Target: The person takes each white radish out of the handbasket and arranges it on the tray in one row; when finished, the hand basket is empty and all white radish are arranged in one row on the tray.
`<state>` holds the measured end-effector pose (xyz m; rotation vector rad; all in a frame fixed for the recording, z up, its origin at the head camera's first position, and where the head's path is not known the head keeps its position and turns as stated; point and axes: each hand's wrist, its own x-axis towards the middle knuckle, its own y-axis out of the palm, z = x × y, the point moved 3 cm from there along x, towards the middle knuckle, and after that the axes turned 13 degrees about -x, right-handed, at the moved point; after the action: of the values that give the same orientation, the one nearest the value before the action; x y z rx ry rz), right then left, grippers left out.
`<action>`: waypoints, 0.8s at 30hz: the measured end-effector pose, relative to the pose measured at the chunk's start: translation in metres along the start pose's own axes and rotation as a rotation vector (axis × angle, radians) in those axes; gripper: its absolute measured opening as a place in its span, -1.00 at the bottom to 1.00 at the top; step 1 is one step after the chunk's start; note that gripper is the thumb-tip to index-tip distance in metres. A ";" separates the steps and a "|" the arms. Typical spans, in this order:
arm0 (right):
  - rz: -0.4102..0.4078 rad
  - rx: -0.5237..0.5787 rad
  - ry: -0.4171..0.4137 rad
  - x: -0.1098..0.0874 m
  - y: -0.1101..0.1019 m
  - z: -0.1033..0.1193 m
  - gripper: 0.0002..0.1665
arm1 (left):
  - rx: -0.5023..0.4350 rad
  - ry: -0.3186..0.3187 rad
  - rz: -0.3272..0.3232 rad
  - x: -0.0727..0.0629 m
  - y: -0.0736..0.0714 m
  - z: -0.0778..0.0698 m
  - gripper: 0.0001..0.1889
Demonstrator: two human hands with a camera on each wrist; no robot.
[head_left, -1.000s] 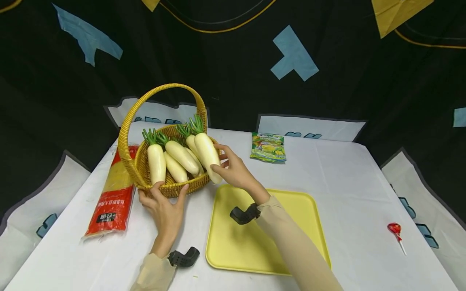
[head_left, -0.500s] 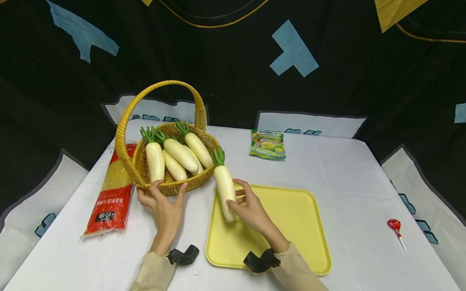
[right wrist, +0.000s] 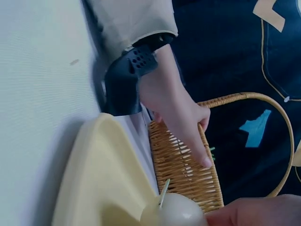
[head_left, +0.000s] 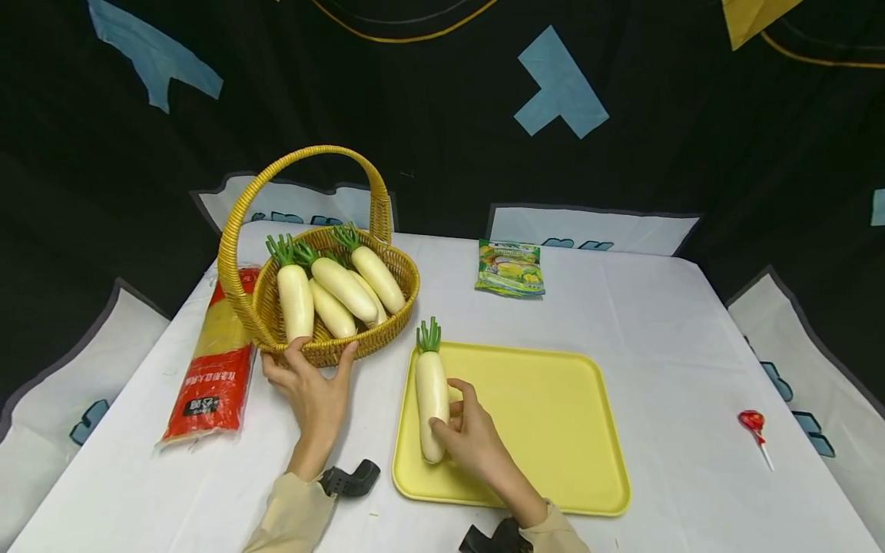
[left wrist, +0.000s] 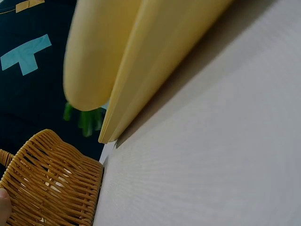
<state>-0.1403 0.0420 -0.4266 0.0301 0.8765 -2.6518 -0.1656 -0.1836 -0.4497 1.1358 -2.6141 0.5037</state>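
Note:
My right hand (head_left: 477,439) pinches a white daikon radish (head_left: 432,403) between thumb and fingers, close over the left side of the yellow tray (head_left: 535,426). Its green leaf stubs point away from me, past the tray's far rim. With my left hand (head_left: 314,403) I hold the near rim of a woven basket (head_left: 366,343). Several more daikons (head_left: 346,290) lie inside under the tall arched handle. In the right wrist view, the left thumb lies over the basket's rim, and the radish's rounded tip (right wrist: 181,213) shows at the bottom.
Left of the basket lies a red and yellow plastic packet (head_left: 210,380). A green snack bag (head_left: 510,269) is near the back edge of the white-covered table (head_left: 664,369). A red lollipop (head_left: 754,426) lies far right. Behind hangs a black curtain (head_left: 442,107).
The right hand has carried one daikon from the basket's right rim toward me, down over the tray's left side. The left hand stays on the basket.

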 end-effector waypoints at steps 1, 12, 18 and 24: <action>-0.001 -0.009 0.002 -0.001 0.001 0.000 -0.27 | -0.001 -0.001 0.001 0.000 0.000 0.000 -0.28; 0.065 -0.069 -0.008 -0.009 0.014 0.004 -0.16 | -0.001 -0.008 -0.004 0.000 0.000 0.000 -0.28; 0.093 -0.079 0.022 -0.006 0.015 0.005 -0.15 | -0.004 0.019 -0.011 0.000 0.000 -0.001 -0.29; 0.070 -0.155 0.018 -0.002 0.012 0.004 -0.16 | 0.003 0.020 -0.010 0.000 0.000 -0.001 -0.30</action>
<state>-0.1336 0.0311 -0.4302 0.0451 1.0647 -2.5158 -0.1655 -0.1831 -0.4483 1.1381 -2.5902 0.5152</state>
